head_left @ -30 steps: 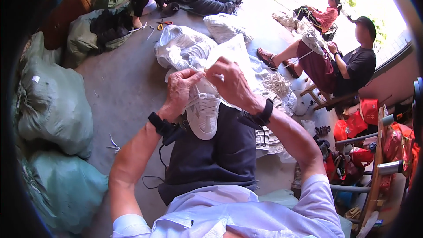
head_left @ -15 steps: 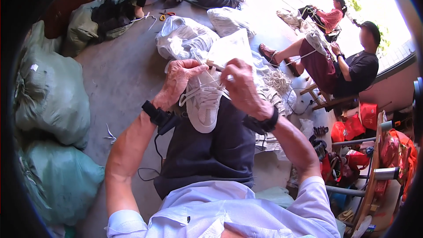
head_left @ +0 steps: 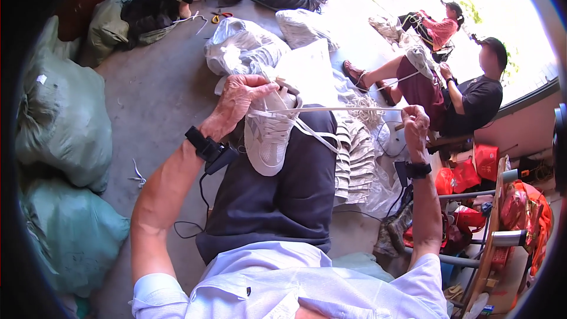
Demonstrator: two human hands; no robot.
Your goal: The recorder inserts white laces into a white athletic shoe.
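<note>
A white sneaker (head_left: 270, 136) rests on my dark-trousered lap, toe toward me, partly laced. My left hand (head_left: 239, 97) grips its collar and tongue area, thumb and fingers closed. Out to the right, my right hand (head_left: 416, 119) is closed in a pinch on the end of a white shoelace (head_left: 348, 108), which runs taut from the shoe's upper eyelets. Another length of lace hangs loose in a loop over my right thigh. Each wrist wears a black strapped device.
Right of my legs lies a stack of pale shoe pieces (head_left: 355, 165), with a bundle of white laces (head_left: 365, 112) behind. Plastic-wrapped bags (head_left: 242, 47) sit ahead. Large green sacks (head_left: 68, 124) line the left. Two seated people work at the far right; a rack (head_left: 496, 224) with red bags stands near right.
My right hand has moved from beside the shoe far out to the right, drawing the lace out straight. The left hand stays on the shoe.
</note>
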